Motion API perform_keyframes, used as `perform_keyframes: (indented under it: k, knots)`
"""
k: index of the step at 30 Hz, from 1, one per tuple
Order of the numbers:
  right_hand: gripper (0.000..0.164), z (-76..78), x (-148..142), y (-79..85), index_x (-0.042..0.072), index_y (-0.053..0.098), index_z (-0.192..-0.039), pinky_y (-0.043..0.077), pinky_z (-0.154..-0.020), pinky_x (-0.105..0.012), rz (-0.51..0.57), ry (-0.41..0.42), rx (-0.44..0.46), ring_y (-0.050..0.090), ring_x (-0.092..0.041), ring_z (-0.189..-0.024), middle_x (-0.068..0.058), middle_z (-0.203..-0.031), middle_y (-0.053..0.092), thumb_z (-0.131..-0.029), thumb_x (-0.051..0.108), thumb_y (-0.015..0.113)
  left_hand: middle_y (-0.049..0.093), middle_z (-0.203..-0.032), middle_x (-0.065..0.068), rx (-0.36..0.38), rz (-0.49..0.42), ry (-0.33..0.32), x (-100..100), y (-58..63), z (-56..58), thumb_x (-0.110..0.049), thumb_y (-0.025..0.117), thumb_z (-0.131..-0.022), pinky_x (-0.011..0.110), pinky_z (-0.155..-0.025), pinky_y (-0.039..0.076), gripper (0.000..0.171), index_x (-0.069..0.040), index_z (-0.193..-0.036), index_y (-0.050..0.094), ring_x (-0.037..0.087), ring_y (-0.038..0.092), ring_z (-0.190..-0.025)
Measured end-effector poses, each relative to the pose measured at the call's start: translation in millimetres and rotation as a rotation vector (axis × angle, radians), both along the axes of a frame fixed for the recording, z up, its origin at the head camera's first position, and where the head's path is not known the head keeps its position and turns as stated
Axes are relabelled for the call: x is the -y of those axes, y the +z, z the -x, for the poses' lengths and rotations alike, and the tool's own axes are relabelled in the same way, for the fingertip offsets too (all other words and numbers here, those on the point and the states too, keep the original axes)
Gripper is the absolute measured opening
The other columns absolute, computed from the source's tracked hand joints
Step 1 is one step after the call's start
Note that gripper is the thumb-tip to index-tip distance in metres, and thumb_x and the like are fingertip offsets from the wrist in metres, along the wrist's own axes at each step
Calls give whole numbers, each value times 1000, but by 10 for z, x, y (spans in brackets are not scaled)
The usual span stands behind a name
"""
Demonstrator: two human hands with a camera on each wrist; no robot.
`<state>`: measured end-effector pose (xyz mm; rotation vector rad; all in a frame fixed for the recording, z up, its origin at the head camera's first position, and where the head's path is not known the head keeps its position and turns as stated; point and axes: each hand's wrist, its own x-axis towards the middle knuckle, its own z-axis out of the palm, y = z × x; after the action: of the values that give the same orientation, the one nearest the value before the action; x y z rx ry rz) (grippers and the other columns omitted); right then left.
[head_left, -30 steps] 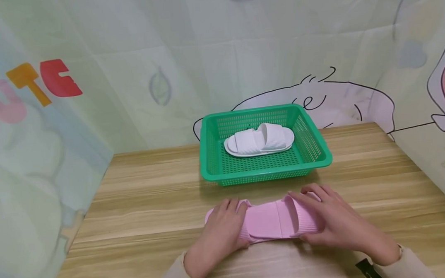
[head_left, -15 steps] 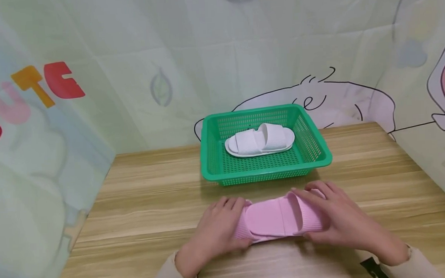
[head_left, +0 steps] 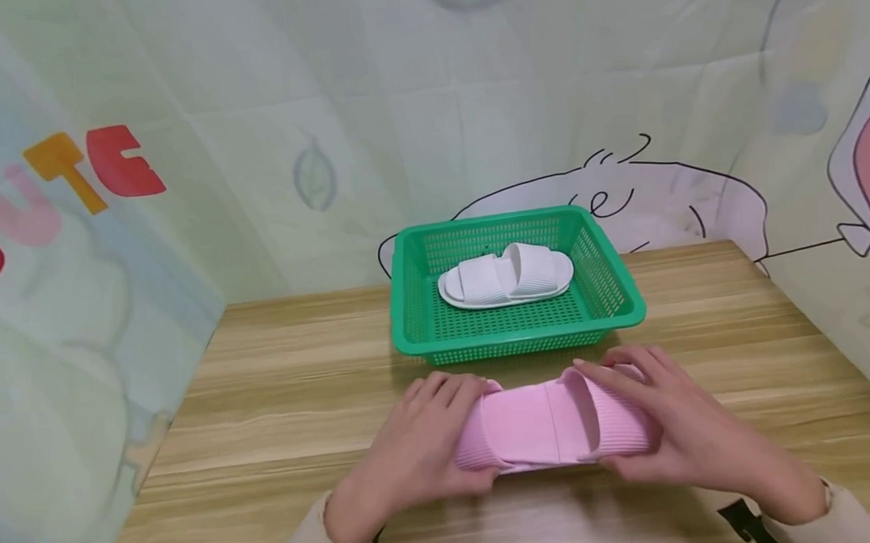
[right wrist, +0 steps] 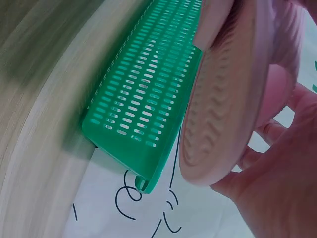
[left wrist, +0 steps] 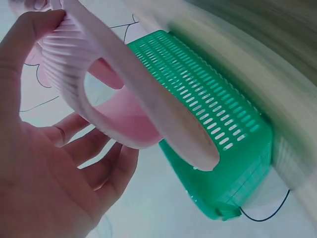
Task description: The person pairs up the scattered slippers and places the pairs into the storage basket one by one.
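Observation:
Held level between both hands, just off the table, is a pair of pink slippers [head_left: 525,424], laid together with a ribbed strap toward each end. My left hand [head_left: 417,446] grips the left end, thumb on the near side and fingers over the strap. At the right end, my right hand [head_left: 678,427] holds the other strap in the same way. The wavy underside of one pink slipper [right wrist: 218,109] shows in the right wrist view. Beyond the hands, a pair of white slippers [head_left: 506,276] lies in a green basket [head_left: 518,338].
The basket stands near the back of the wood-grain table [head_left: 286,375], close in front of a printed cloth backdrop [head_left: 370,128]. More cloth hangs along the left and right sides.
The pink slippers have risen from the table toward me and shifted slightly right, carried by both hands. The basket and white slippers have stayed put.

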<state>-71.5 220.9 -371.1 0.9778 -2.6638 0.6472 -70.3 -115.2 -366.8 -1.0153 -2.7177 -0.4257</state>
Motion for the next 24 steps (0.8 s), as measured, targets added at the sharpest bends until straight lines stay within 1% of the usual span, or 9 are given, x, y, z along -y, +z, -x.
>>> perform_keyframes:
  k: [7,13,18,21,24]
  knots:
    - [104,-33,17,32,31,53,-156,58,-82,-34,8,-4,4,43,-9,-121,10,-136,52,-65,48,100,66,-129,-7,-17,-22,-2,6,65,-47,-58,88,-70,37,-98,51,82,-23,-138,58,14,58,-116]
    - [112,-45,37,29,24,51,-156,59,-87,-38,24,-18,-32,44,-8,-126,7,-146,52,-59,48,102,67,-131,-6,-34,-40,-8,2,96,-69,-59,87,-71,36,-99,50,83,-22,-139,58,14,58,-117]
    - [106,-62,56,57,25,54,-152,58,-88,-38,42,-9,-12,44,-7,-127,8,-146,50,-60,48,102,66,-133,-6,-35,-59,-18,-21,116,-80,-60,86,-72,37,-101,50,85,-21,-141,57,13,57,-118]
    - [103,-72,67,82,26,54,-152,58,-86,-37,36,-6,-10,43,-7,-126,9,-145,52,-63,50,100,65,-135,-5,-38,-62,-24,-31,128,-84,-60,86,-72,36,-101,51,86,-20,-142,56,13,57,-119]
    - [103,-78,72,103,28,52,-153,58,-84,-36,26,-6,-9,42,-6,-124,12,-144,54,-65,51,99,65,-136,-4,-56,-54,-31,-31,135,-87,-61,86,-73,37,-101,51,88,-19,-144,57,14,57,-119]
